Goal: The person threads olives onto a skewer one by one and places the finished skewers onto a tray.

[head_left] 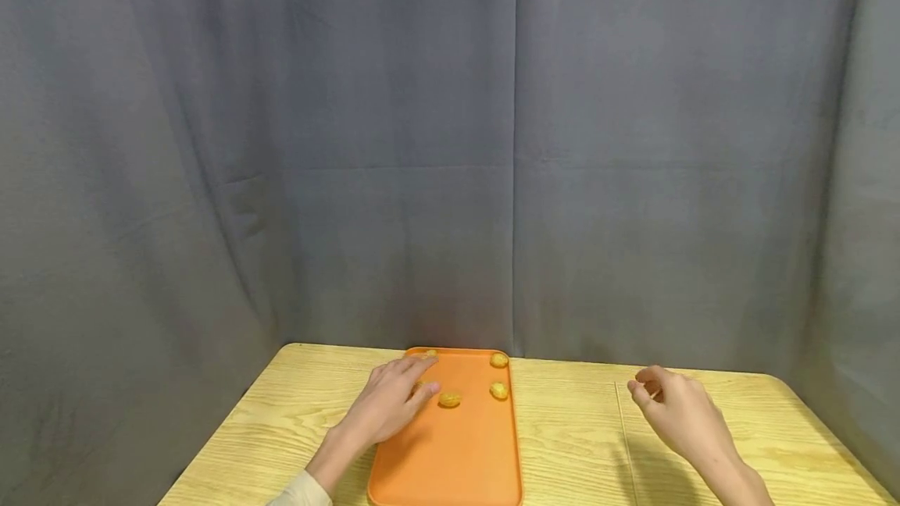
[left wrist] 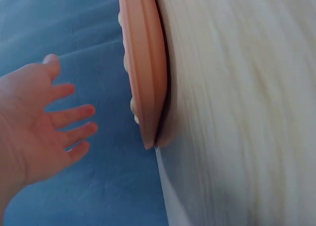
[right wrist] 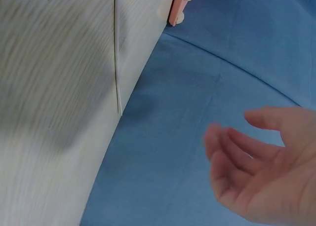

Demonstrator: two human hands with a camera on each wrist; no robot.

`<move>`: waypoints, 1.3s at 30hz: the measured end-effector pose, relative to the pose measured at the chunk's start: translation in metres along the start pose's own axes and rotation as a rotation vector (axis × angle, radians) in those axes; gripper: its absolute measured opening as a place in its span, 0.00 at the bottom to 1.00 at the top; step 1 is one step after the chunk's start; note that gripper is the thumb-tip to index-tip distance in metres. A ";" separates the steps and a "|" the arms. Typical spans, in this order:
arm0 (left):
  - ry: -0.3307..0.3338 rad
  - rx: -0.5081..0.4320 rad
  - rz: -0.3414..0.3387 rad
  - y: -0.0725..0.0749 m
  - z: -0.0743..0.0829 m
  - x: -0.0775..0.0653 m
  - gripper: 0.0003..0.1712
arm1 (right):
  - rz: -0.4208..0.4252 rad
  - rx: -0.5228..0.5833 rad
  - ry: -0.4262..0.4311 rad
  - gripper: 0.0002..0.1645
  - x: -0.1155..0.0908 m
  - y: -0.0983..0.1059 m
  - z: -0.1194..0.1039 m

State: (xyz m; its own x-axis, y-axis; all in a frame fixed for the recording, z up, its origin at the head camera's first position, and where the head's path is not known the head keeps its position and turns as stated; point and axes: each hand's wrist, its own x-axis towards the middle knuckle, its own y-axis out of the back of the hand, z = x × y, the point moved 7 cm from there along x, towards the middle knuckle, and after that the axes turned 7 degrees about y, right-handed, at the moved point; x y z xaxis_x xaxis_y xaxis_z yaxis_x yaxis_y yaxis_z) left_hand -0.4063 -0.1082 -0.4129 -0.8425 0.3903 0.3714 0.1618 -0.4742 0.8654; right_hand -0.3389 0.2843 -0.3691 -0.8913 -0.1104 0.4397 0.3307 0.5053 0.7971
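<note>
An orange tray [head_left: 460, 455] lies lengthwise on the table, carrying several small, roundish, yellow-brown pieces that look like walnuts. One walnut-like piece [head_left: 449, 400] sits near the tray's middle, and two more, one nearer [head_left: 499, 390] and one farther [head_left: 499, 361], lie along its right edge. My left hand [head_left: 390, 400] hovers over the tray's left side with fingers spread, partly hiding pieces there. In the left wrist view its palm [left wrist: 29, 122] is bare. Well to the right of the tray, my right hand [head_left: 682, 416] hangs above the table, fingers loosely curled around nothing.
The light wooden table [head_left: 569, 443] has a thin seam [head_left: 625, 443] running front to back under the right hand. Grey curtains [head_left: 394, 178] stand right behind the table and on both sides.
</note>
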 end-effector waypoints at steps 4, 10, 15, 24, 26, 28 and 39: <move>-0.021 -0.069 -0.033 -0.007 0.008 0.001 0.25 | -0.082 0.058 -0.017 0.09 -0.009 -0.006 0.009; -0.052 -0.046 -0.091 -0.017 0.015 0.011 0.20 | -0.233 0.277 -0.046 0.10 -0.027 -0.017 0.020; -0.099 0.013 -0.139 -0.027 0.020 0.031 0.19 | -0.257 0.289 -0.073 0.10 -0.032 -0.022 0.024; -0.177 0.213 -0.174 -0.043 0.032 0.047 0.21 | -0.269 0.205 -0.190 0.16 -0.043 -0.047 0.037; -0.178 0.229 -0.175 -0.046 0.031 0.049 0.21 | -0.278 0.224 -0.175 0.18 -0.045 -0.054 0.036; -0.178 0.234 -0.175 -0.048 0.029 0.050 0.19 | -0.287 0.245 -0.173 0.22 -0.046 -0.061 0.034; -0.135 0.132 -0.186 -0.055 0.009 0.045 0.13 | -0.239 0.204 -0.268 0.32 -0.046 -0.083 0.028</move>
State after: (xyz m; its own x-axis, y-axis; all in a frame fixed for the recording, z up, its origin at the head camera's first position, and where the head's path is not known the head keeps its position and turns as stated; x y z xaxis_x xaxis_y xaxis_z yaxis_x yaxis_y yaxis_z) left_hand -0.4480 -0.0574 -0.4403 -0.7890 0.5673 0.2359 0.0838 -0.2809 0.9561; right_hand -0.3336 0.2710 -0.4675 -0.9937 -0.0319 0.1076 0.0606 0.6544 0.7537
